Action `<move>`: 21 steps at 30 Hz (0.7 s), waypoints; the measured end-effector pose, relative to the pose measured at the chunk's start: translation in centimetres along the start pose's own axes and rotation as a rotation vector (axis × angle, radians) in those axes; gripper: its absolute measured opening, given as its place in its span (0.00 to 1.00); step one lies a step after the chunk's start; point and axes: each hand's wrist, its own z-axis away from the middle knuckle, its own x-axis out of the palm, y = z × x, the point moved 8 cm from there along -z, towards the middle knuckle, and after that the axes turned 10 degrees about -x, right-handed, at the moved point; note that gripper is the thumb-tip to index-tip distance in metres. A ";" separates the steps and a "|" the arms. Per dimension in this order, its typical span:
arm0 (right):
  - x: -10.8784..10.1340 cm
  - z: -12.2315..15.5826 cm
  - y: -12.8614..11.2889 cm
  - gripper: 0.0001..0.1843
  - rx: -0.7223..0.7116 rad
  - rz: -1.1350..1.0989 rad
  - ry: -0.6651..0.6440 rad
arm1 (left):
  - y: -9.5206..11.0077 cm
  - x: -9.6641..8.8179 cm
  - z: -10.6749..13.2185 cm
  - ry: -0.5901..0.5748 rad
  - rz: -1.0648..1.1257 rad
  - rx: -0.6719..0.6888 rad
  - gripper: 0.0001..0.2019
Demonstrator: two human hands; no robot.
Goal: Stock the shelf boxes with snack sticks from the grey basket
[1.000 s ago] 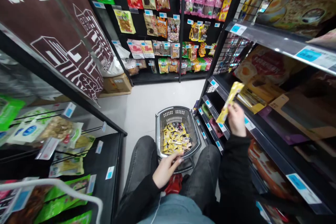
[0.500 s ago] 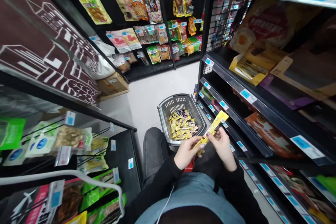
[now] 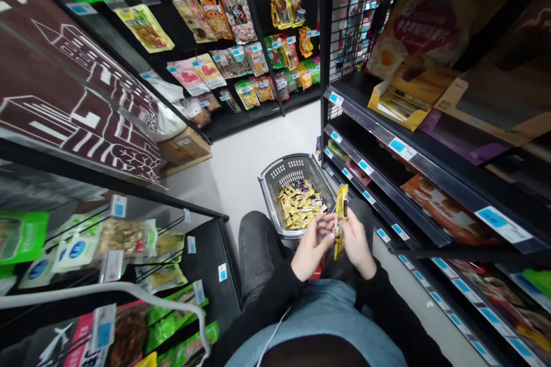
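Note:
A long, narrow yellow snack packet (image 3: pixel 341 215) stands nearly upright above my lap, its side edge towards me. My right hand (image 3: pixel 358 248) grips it from the right, thumb and fingers closed on its middle. On the other side, the curled fingers of my left hand (image 3: pixel 310 249) meet the packet's left edge; their tips are partly hidden. Just beyond my hands, a grey plastic shopping basket (image 3: pixel 269 180) rests on the floor. Many small yellow packets (image 3: pixel 299 206) lie loose in it, with some dark ones at the back.
To the right rises a shelf unit (image 3: pixel 400 149) with price tags and an open yellow box (image 3: pixel 398 100). Bagged snacks hang on the back rack (image 3: pixel 232 117). A low rack (image 3: pixel 206 258) with bags and a white cable (image 3: pixel 142 292) are at left. A cardboard carton (image 3: pixel 187 146) sits on the floor.
The yellow packet has turned from slanting up to the right to nearly upright and moved slightly left. My left fingers have shifted up from its lower end. The view has shifted slightly.

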 end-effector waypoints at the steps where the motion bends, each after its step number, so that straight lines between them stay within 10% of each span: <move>1: 0.4 0.1 -0.2 0.18 0.001 0.016 -0.037 | 0.4 -0.6 0.0 0.049 0.002 0.029 0.22; 9: 2.9 1.1 -3.7 0.21 -0.478 0.530 -0.188 | 3.1 -4.0 -0.2 0.176 -0.021 0.072 0.20; 21: 2.7 2.3 -6.5 0.16 -0.794 1.030 0.102 | 2.2 -2.4 0.8 0.213 -0.098 -0.008 0.15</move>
